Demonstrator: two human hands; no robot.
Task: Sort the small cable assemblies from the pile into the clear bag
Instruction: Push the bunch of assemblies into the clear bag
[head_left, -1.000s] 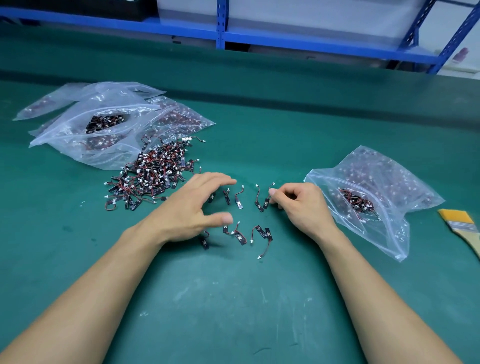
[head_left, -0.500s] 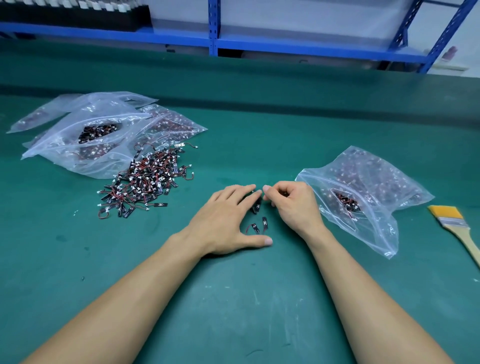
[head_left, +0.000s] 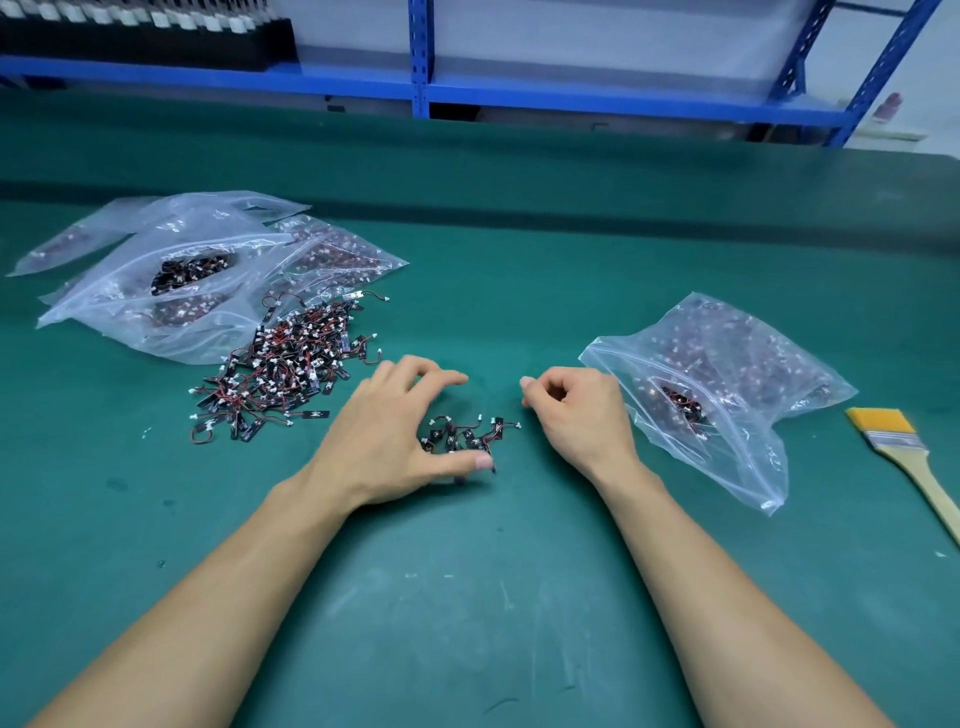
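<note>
Green surface (head_left: 467, 597) shows between the hands, which have drawn apart since half a second ago. The left hand (head_left: 389, 431) arches open over a small cluster of cable assemblies (head_left: 465, 436), thumb touching its near edge. The right hand (head_left: 576, 410) sits curled just beside it; whether it pinches a piece I cannot tell. A second ago these pieces lay scattered; now they are raked into one clump, probably ready to scoop into the clear bag (head_left: 727, 364) gaping just right. The main pile (head_left: 280, 374) lies left against other filled bags (head_left: 171, 280), so much sorting remains. A brush (head_left: 904, 447) lies beyond.
</note>
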